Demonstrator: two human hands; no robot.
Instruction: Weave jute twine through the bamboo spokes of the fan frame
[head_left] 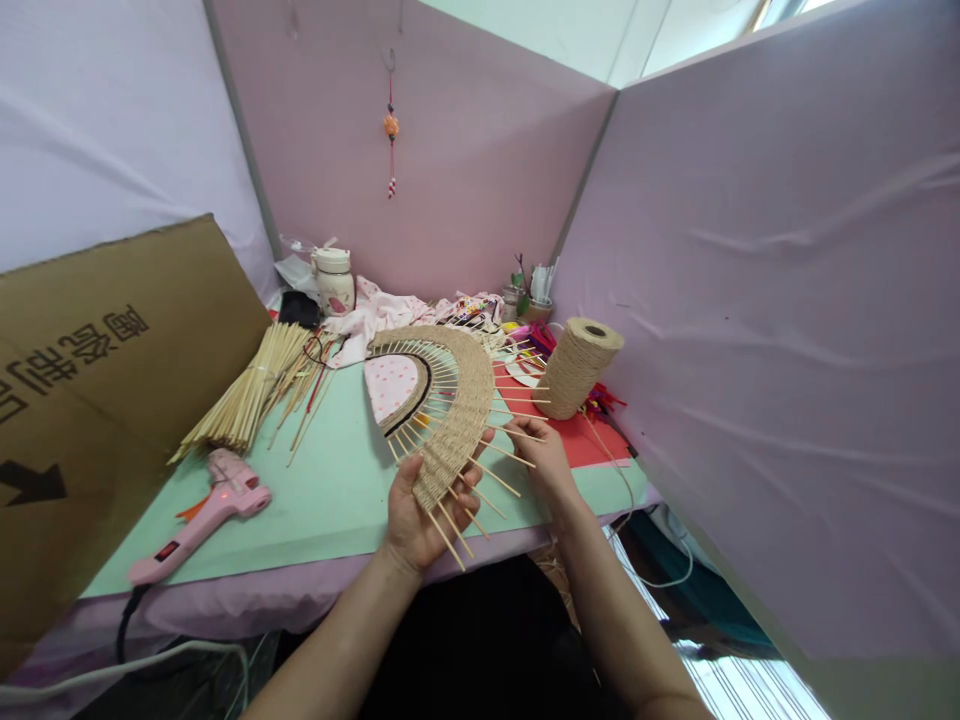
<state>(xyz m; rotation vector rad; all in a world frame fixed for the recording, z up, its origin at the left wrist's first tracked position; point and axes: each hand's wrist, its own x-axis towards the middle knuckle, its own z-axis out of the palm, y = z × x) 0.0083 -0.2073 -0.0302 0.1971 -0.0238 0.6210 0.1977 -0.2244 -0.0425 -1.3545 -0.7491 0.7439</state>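
Both forearms reach in over the table (330, 515). The left hand (421, 512) grips the lower end of a woven fan (466, 400), held above the table; the right hand (546, 460) bends its fingers in at the sticks along its outer edge, though whether they pinch one I cannot tell. A cardboard box (112, 370) stands left, near a stick bundle (244, 390) and glue gun (206, 515); a twine roll (577, 370) stands beyond the right hand. Behind, a lidded bottle (334, 283) hides its contents; a small pot (538, 311) holds slim white things (542, 282).

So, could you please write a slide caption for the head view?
A left hand holds a curved woven piece while the right hand is at its projecting sticks, near a twine roll.
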